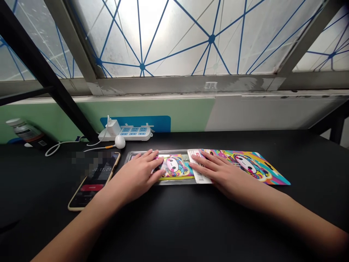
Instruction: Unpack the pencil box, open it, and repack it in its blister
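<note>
Forearms (76, 229) cross a black tabletop (174, 233) under frosted windows (174, 36), left hand (133, 176), right hand (226, 178) open flat on packaging (174, 168).

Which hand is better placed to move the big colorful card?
Probably the right hand: it rests on the white barcode strip right beside the colorful card, while the left hand presses on the clear plastic tray, farther from the card.

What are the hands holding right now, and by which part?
Neither hand grips anything. The left hand lies flat on the clear plastic case, and the right hand lies flat on the white barcoded end of the printed cartoon card.
</note>
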`<action>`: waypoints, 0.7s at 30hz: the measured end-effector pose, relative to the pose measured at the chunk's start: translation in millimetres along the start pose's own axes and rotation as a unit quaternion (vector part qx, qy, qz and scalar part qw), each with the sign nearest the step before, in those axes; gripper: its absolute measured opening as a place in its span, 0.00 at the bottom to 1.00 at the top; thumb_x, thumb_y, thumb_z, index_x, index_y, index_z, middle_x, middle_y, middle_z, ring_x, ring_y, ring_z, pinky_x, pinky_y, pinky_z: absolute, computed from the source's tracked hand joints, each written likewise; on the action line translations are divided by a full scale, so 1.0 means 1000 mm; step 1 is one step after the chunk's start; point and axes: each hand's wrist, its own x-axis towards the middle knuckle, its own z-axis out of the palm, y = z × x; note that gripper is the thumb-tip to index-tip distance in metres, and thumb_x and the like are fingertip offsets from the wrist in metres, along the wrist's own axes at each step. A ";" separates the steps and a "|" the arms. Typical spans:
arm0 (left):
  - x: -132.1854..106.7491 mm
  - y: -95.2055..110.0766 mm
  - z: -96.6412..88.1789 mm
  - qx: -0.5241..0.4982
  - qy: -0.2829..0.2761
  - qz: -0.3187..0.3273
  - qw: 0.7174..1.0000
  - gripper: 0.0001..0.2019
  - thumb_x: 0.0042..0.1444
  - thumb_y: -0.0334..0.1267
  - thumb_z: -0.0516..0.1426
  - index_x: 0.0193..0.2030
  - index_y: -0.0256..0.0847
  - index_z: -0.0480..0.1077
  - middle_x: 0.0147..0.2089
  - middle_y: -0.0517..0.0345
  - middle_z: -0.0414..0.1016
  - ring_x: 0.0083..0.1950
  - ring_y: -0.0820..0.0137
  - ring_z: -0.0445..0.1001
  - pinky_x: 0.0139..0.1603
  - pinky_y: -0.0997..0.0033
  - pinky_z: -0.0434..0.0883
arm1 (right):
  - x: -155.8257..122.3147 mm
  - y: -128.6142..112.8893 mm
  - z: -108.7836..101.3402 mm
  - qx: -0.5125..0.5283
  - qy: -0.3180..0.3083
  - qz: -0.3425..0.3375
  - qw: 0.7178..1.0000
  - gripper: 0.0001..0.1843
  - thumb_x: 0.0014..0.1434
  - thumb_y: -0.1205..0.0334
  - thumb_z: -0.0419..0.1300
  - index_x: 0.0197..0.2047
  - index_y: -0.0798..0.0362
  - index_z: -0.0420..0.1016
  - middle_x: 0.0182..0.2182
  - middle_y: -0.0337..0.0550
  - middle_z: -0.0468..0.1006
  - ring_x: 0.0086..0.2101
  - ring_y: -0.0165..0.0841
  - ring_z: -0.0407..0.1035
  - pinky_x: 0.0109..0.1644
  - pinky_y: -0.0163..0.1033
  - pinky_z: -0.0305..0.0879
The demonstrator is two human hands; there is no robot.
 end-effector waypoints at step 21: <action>0.010 -0.010 0.015 0.001 0.108 0.019 0.994 0.23 0.72 0.47 0.50 0.69 0.45 0.67 0.73 0.44 0.64 0.73 0.47 0.61 0.67 0.37 0.63 | -0.025 -0.118 -0.025 -0.211 0.201 -0.146 0.945 0.24 0.68 0.72 0.46 0.60 0.56 0.75 0.56 0.49 0.81 0.52 0.47 0.78 0.52 0.50 0.75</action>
